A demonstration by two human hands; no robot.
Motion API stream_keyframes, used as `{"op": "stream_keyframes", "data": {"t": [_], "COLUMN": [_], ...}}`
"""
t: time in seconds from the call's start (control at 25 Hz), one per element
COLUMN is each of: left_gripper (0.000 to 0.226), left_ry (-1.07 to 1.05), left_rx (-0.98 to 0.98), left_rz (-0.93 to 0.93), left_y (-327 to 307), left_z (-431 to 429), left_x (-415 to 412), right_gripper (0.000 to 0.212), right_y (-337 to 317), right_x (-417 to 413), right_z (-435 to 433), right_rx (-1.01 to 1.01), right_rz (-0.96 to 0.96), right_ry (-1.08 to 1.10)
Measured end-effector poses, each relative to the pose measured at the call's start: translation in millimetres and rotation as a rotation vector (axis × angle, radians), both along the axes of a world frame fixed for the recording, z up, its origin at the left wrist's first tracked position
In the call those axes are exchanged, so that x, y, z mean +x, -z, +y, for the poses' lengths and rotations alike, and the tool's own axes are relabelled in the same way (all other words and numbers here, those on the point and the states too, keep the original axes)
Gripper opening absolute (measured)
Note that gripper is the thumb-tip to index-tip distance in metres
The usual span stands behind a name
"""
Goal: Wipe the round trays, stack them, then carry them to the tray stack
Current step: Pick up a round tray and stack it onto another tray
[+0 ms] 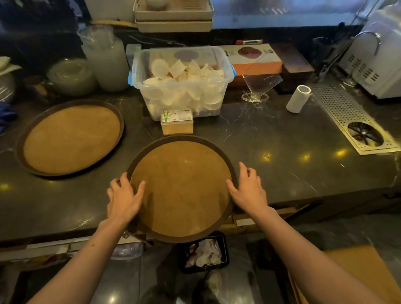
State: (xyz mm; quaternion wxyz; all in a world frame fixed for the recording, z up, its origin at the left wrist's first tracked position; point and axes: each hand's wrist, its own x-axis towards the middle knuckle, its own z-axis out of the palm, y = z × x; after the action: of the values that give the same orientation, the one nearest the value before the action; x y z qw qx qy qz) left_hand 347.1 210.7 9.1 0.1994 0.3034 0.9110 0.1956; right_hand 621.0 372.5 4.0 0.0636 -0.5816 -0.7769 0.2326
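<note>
Both my hands — left hand [124,198], right hand [248,190] — clamp the lower-centre round tray [182,187] by its rim; small box [177,122] label unreadable.

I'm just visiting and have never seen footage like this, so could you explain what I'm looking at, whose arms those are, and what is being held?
There is no machine here. A person wears a camera on the head, so this single picture looks forward and down at their own bare arms. The left hand and right hand each take a grip on opposite rims of a round tray with a brown cork-like inside, which overhangs the edge of a dark counter. A second round tray lies flat farther left. Behind stand a clear bin of white cups, a small box and a paper roll.
</note>
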Motion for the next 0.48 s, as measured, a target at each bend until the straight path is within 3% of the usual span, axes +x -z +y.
{"op": "stream_keyframes", "data": {"t": [0.48], "left_gripper": [0.07], "left_ry": [-0.013], "left_rx": [-0.033], "left_rz": [-0.092], "left_y": [25], "left_z": [13], "left_x": [-34], "right_gripper": [0.067], "right_y": [17], "right_x": [-21], "right_z": [20], "right_rx": [-0.217], "right_rz": [0.088], "right_ry": [0.126]}}
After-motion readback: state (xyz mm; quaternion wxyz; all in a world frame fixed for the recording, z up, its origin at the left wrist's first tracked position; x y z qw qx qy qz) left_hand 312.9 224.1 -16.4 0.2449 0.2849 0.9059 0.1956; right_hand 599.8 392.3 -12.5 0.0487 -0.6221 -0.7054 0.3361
